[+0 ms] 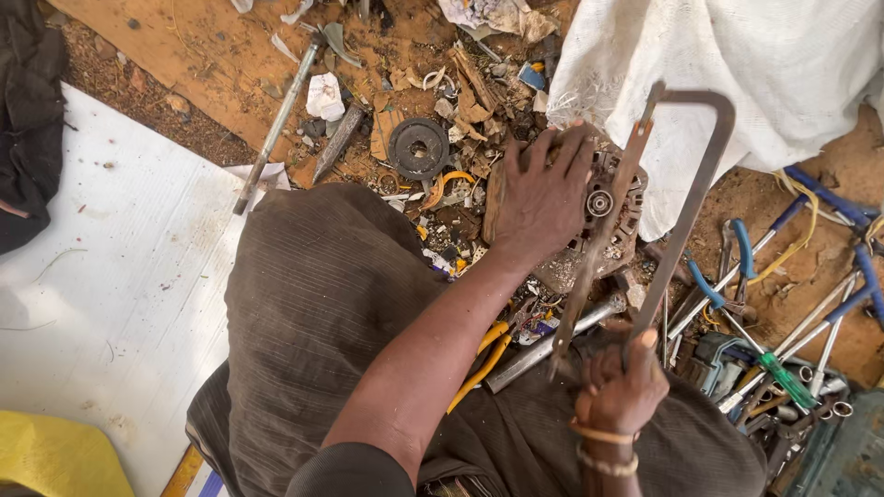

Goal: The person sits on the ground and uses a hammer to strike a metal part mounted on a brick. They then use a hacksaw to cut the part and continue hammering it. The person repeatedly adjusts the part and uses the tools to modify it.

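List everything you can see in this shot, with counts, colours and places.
hacksaw: one, rusty metal frame, right of centre, blade across the alternator
alternator: one, grey metal, centre, on the ground
disc: one, dark round, upper centre among the scrap
rod: one, grey metal, upper left, lying on the dirt
pipe: one, silver, below the alternator
pliers: several, blue handles, right side
screwdriver: one, green handle, lower right
cloth: one, white, upper right
sheet: one, white, left
yellow thing: one, bottom left corner
left hand: pressed down on the alternator
right hand: gripping the hacksaw handle, with bracelets at the wrist
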`<state>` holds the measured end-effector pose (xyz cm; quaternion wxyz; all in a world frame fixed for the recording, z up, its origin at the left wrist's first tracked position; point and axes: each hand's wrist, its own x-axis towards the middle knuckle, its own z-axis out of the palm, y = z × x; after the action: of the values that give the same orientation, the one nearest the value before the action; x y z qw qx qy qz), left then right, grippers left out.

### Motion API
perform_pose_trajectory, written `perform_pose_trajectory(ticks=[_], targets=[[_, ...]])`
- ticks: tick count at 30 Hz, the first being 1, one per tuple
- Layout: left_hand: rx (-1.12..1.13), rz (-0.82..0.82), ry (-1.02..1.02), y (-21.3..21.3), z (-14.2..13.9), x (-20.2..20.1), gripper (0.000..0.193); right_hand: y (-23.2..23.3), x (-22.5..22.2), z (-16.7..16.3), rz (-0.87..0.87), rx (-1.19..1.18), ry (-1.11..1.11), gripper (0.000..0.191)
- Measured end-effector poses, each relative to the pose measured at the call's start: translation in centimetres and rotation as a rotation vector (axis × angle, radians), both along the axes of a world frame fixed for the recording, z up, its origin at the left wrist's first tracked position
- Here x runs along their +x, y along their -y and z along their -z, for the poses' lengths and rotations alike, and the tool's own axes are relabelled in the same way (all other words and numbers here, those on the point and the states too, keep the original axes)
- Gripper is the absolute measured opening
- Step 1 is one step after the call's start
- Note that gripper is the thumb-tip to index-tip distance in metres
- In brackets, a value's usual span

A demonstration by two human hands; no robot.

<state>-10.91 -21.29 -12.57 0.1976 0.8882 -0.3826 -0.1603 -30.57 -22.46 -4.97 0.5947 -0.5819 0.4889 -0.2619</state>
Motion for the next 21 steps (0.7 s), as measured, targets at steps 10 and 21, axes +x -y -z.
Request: perform_pose_trajectory(ticks=[10, 21], targets=[[-0.174, -0.036, 0.029, -0.1, 0.6, -0.7, 0.065, 7.2, 1.7, 1.5, -0.412, -0.828, -0.217, 0.039], [-0.310, -0.121, 0.117, -1.6, 1.6, -1.7, 0.052, -3.4, -7.2, 1.3, 0.053, 0.159, 0.278, 0.039]])
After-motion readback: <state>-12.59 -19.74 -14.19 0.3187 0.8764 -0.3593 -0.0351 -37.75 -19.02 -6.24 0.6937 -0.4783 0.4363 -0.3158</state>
